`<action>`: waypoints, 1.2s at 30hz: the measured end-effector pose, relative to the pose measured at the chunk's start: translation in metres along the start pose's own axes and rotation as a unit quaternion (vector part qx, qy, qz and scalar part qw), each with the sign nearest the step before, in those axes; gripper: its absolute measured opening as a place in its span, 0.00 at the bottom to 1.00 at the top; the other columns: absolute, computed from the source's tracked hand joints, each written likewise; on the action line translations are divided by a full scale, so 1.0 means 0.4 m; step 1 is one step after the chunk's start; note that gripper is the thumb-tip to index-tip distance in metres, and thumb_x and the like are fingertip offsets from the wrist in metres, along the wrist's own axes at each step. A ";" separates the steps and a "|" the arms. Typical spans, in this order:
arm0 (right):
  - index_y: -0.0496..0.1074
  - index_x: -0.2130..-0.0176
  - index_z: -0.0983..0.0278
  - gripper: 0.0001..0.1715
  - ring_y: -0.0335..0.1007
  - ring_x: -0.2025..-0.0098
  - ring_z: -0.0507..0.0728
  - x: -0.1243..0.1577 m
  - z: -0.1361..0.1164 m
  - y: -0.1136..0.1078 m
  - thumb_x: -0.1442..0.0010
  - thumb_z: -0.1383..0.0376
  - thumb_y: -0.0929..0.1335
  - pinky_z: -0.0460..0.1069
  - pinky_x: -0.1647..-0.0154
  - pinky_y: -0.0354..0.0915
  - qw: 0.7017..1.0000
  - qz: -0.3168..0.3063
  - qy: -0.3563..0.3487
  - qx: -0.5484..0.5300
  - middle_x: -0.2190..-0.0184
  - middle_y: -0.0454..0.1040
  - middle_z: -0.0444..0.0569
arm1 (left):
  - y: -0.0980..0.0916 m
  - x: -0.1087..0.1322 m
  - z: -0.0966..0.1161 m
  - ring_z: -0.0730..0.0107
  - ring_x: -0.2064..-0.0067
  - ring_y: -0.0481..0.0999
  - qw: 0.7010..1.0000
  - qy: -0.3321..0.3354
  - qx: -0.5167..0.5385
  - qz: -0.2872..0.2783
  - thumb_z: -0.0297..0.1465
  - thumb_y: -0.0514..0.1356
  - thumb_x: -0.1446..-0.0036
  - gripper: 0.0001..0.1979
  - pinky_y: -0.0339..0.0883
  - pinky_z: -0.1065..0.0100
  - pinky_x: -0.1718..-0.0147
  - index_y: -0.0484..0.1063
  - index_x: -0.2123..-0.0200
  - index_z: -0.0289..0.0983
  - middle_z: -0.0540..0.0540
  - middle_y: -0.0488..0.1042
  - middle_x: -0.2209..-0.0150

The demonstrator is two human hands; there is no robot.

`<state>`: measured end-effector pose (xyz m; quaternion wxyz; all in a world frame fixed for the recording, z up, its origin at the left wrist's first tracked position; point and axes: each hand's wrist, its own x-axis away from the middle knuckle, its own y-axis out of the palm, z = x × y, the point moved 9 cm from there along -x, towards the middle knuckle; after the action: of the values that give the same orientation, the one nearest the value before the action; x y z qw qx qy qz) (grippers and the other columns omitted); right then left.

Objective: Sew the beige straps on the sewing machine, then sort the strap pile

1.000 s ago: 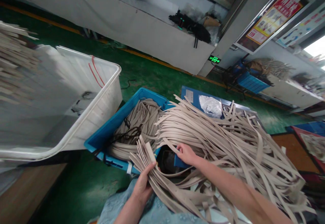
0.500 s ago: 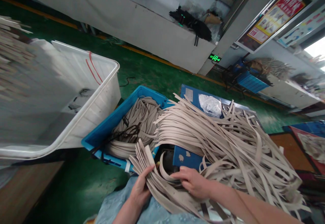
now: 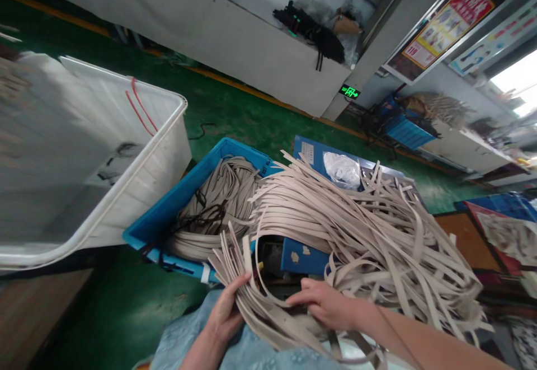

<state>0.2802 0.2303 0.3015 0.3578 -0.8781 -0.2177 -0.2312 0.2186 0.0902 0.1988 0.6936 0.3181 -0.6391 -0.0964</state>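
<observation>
My left hand [image 3: 226,308] is closed around a fanned bundle of flat beige strips [image 3: 255,303] near my lap, its thumb on top. Just right of it, my right hand [image 3: 323,301] has its index finger stretched along one curved strip [image 3: 260,263] and its other fingers curled; it appears to pinch that strip, though the thumb is mostly hidden. This strip arches upward beside the bundle. A large pile of similar strips [image 3: 361,207] spreads behind and to the right of my right hand, over a blue surface [image 3: 304,259].
A blue crate [image 3: 168,213] holding coiled strips and dark cords stands to the left. Beyond it is a big white bin [image 3: 168,135] with a red cord on its rim. A plastic bag [image 3: 342,169] lies behind the pile. A long covered bench [image 3: 235,40] runs along the back.
The single strip beside the bundle has straightened from a short curl into a taller arch. My right hand has moved slightly. The whole view has shifted a little.
</observation>
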 end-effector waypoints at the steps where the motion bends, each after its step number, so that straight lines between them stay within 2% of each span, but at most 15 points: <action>1: 0.74 0.45 0.56 0.35 0.65 0.58 0.55 -0.007 0.013 0.002 0.48 0.74 0.59 0.48 0.54 0.61 1.000 -0.015 0.012 -0.003 0.63 0.67 0.48 | 0.001 0.003 0.004 0.59 0.71 0.81 1.000 0.006 -0.005 0.001 0.20 0.61 0.47 0.06 0.77 0.60 0.62 0.75 0.65 0.31 0.42 0.80 0.73; 6: 0.77 0.49 0.62 0.34 0.69 0.55 0.55 -0.038 0.083 0.013 0.51 0.76 0.59 0.46 0.51 0.62 0.989 -0.120 0.088 -0.010 0.59 0.75 0.49 | 0.016 0.013 0.015 0.55 0.70 0.81 0.998 0.027 -0.044 0.025 0.20 0.61 0.47 0.04 0.78 0.59 0.64 0.75 0.68 0.30 0.40 0.79 0.75; 9: 0.77 0.49 0.62 0.35 0.71 0.55 0.53 -0.040 0.103 0.000 0.52 0.78 0.59 0.42 0.56 0.63 0.978 -0.161 0.130 -0.011 0.57 0.78 0.46 | 0.022 0.010 0.026 0.55 0.71 0.81 0.997 0.049 -0.040 0.042 0.20 0.60 0.47 0.04 0.78 0.60 0.66 0.75 0.68 0.29 0.39 0.79 0.75; 11: 0.78 0.51 0.61 0.30 0.73 0.59 0.52 -0.043 0.105 -0.032 0.50 0.77 0.62 0.41 0.61 0.64 0.974 -0.174 0.143 -0.001 0.60 0.79 0.43 | 0.020 0.008 0.033 0.57 0.71 0.81 0.997 0.061 -0.032 0.045 0.20 0.60 0.46 0.04 0.78 0.62 0.67 0.75 0.68 0.30 0.41 0.79 0.74; 12: 0.79 0.53 0.61 0.25 0.73 0.61 0.52 -0.052 0.106 -0.067 0.48 0.75 0.66 0.41 0.62 0.64 0.978 -0.152 0.145 0.015 0.63 0.79 0.42 | 0.017 0.008 0.036 0.58 0.71 0.81 0.996 0.065 -0.030 0.044 0.20 0.60 0.46 0.04 0.78 0.63 0.67 0.75 0.67 0.31 0.42 0.79 0.74; 14: 0.79 0.57 0.63 0.15 0.73 0.63 0.52 -0.077 0.110 -0.171 0.46 0.68 0.71 0.44 0.62 0.67 0.985 -0.056 0.151 0.060 0.64 0.79 0.43 | 0.014 0.009 0.042 0.59 0.70 0.81 0.996 0.071 -0.026 0.038 0.20 0.60 0.46 0.05 0.78 0.64 0.67 0.75 0.67 0.31 0.43 0.79 0.74; 16: 0.75 0.54 0.65 0.16 0.73 0.60 0.55 -0.099 0.117 -0.293 0.41 0.61 0.71 0.50 0.57 0.70 0.979 0.070 0.161 0.106 0.58 0.76 0.48 | 0.014 0.015 0.050 0.58 0.69 0.82 0.996 0.084 -0.018 0.033 0.19 0.61 0.47 0.08 0.78 0.64 0.66 0.76 0.63 0.31 0.43 0.80 0.73; 18: 0.70 0.49 0.66 0.19 0.71 0.54 0.57 -0.116 0.125 -0.384 0.35 0.57 0.67 0.56 0.53 0.70 0.964 0.151 0.171 0.134 0.52 0.72 0.52 | 0.017 0.021 0.056 0.57 0.67 0.82 0.995 0.097 -0.012 0.035 0.19 0.62 0.49 0.11 0.79 0.64 0.65 0.76 0.61 0.32 0.44 0.80 0.71; 21: 0.68 0.46 0.66 0.21 0.69 0.50 0.60 -0.135 0.125 -0.470 0.35 0.57 0.66 0.59 0.50 0.69 0.943 0.231 0.172 0.164 0.48 0.69 0.53 | 0.020 0.029 0.057 0.56 0.69 0.82 0.993 0.096 -0.036 0.052 0.20 0.62 0.49 0.06 0.79 0.62 0.66 0.75 0.66 0.32 0.43 0.80 0.73; 23: 0.67 0.46 0.66 0.21 0.69 0.50 0.60 -0.143 0.115 -0.493 0.35 0.57 0.66 0.59 0.50 0.69 0.937 0.259 0.159 0.174 0.47 0.69 0.54 | 0.023 0.031 0.060 0.56 0.71 0.81 0.992 0.099 -0.059 0.057 0.21 0.63 0.48 0.02 0.79 0.61 0.67 0.74 0.69 0.32 0.42 0.79 0.75; 26: 0.67 0.46 0.65 0.21 0.69 0.50 0.59 -0.150 0.092 -0.477 0.35 0.57 0.66 0.59 0.50 0.69 0.943 0.259 0.122 0.170 0.48 0.69 0.54 | 0.033 0.030 0.074 0.56 0.70 0.81 0.990 0.112 -0.070 0.049 0.22 0.63 0.48 0.02 0.79 0.61 0.66 0.74 0.70 0.32 0.43 0.79 0.76; 28: 0.68 0.47 0.66 0.21 0.69 0.52 0.59 -0.147 0.070 -0.431 0.35 0.57 0.66 0.58 0.52 0.69 0.954 0.240 0.087 0.158 0.49 0.69 0.53 | 0.045 0.027 0.086 0.56 0.67 0.82 0.991 0.115 -0.062 0.039 0.22 0.63 0.48 0.04 0.78 0.62 0.65 0.75 0.67 0.32 0.42 0.80 0.72; 31: 0.69 0.51 0.66 0.17 0.70 0.57 0.56 -0.126 0.030 -0.310 0.35 0.57 0.66 0.54 0.55 0.69 0.972 0.192 0.030 0.135 0.55 0.71 0.51 | 0.079 0.020 0.097 0.57 0.60 0.82 0.994 0.101 -0.035 0.002 0.21 0.61 0.47 0.11 0.77 0.66 0.59 0.76 0.59 0.27 0.37 0.81 0.62; 34: 0.72 0.60 0.65 0.06 0.68 0.63 0.52 -0.086 0.001 -0.164 0.39 0.67 0.66 0.47 0.60 0.65 0.987 0.118 -0.021 0.111 0.64 0.74 0.46 | 0.112 0.015 0.094 0.54 0.53 0.80 0.996 0.077 -0.023 -0.032 0.21 0.59 0.47 0.15 0.75 0.63 0.54 0.74 0.55 0.25 0.34 0.80 0.58; 36: 0.72 0.63 0.64 0.09 0.67 0.64 0.51 -0.051 0.005 -0.091 0.43 0.73 0.64 0.44 0.62 0.61 0.993 0.063 -0.030 0.095 0.66 0.74 0.45 | 0.122 0.014 0.085 0.52 0.52 0.79 0.997 0.063 -0.019 -0.038 0.21 0.59 0.47 0.15 0.75 0.60 0.53 0.75 0.55 0.27 0.35 0.80 0.59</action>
<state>0.2446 0.2511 0.3078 0.4465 -0.8589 -0.1934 -0.1596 0.1740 0.1145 0.2303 0.7342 0.3344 -0.5796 -0.1148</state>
